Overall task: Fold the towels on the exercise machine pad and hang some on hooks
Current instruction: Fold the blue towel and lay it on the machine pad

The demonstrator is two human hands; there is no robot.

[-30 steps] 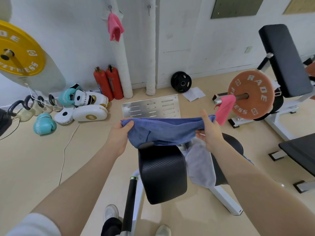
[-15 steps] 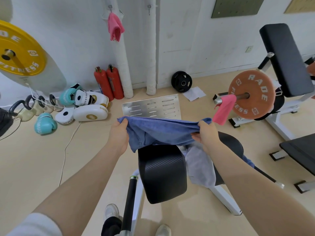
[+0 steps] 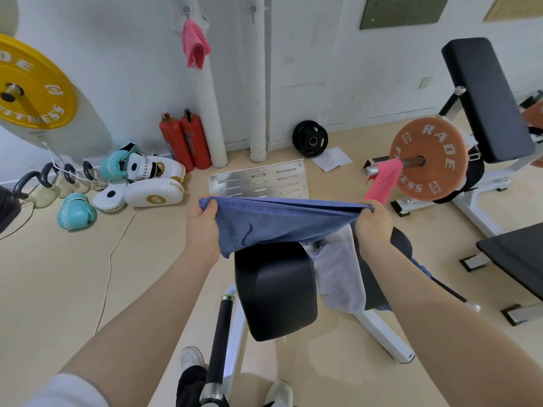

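Both hands, left hand (image 3: pixel 202 227) and right hand (image 3: pixel 372 227), grip blue towel (image 3: pixel 282 224) above pad (image 3: pixel 276 289).

"RADE FITNESS" on orange plate (image 3: pixel 428 158); "GINGPAI" on pad (image 3: pixel 154 196)

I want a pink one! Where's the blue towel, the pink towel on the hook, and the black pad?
blue towel (image 3: pixel 282 221), head view, middle of the cloth.
pink towel (image 3: pixel 194 44), head view, its hanging folds.
black pad (image 3: pixel 276 292), head view, top face.

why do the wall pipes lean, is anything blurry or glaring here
Head view: wide-angle distortion bows the white wall pipes and stretches both forearms; lighting is soft and even, no glare; the blue towel between left hand and right hand looks slightly soft.
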